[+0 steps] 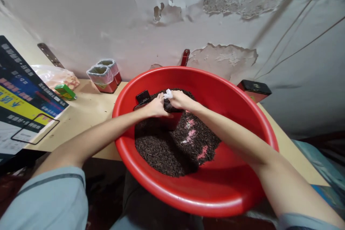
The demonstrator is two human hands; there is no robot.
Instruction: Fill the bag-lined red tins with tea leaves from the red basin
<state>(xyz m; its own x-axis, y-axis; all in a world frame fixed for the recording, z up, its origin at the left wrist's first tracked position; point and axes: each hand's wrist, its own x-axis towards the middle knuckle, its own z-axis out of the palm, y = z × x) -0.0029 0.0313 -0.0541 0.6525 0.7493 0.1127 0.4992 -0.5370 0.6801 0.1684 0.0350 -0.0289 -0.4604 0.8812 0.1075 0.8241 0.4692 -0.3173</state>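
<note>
Dark loose pieces [167, 154] partly cover the bottom of a large red basin [229, 201]. Standing in them is a red box [172, 121] with dark contents at its top. My left hand [158, 106] is wrapped over the box's left side. With closed fingers, my right hand [180, 100] pinches a whitish plastic bag edge [168, 94] at the box's opening. A black lid [143, 97] lies inside the basin, left of my left hand. Pinkish patches [190, 134] show among the dark pieces.
Two bag-lined red boxes [106, 87] stand at the back left of the wooden table [88, 106]. Nearby are a small green box [65, 92], a plastic bag [54, 75] and a printed board [24, 104]. A black-topped box [254, 88] is behind the basin's right side.
</note>
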